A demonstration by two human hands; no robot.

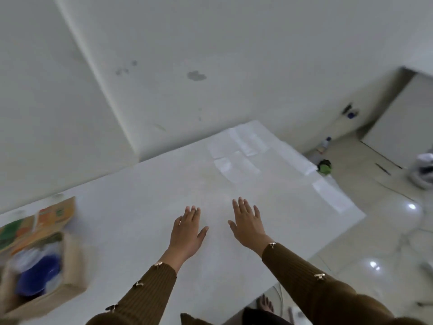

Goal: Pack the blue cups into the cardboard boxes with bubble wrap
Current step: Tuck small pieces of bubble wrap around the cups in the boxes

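Note:
An open cardboard box [70, 261] stands at the left edge of the white table [131, 207]. Inside it lies a blue cup [37, 275] with clear bubble wrap [30, 256] around it; the image there is blurred. A large clear sheet of bubble wrap [257, 160] lies spread flat over the table's right half. My left hand [187, 233] and my right hand [248, 224] hover side by side over the near part of that sheet, palms down, fingers stretched and apart, holding nothing.
The table stands against a white wall with a few dark stains. Its right edge drops to a glossy tiled floor, where a green object [325, 166], a bottle [324, 144] and a white bag [424, 167] lie. My bare foot [266, 306] shows below the near edge.

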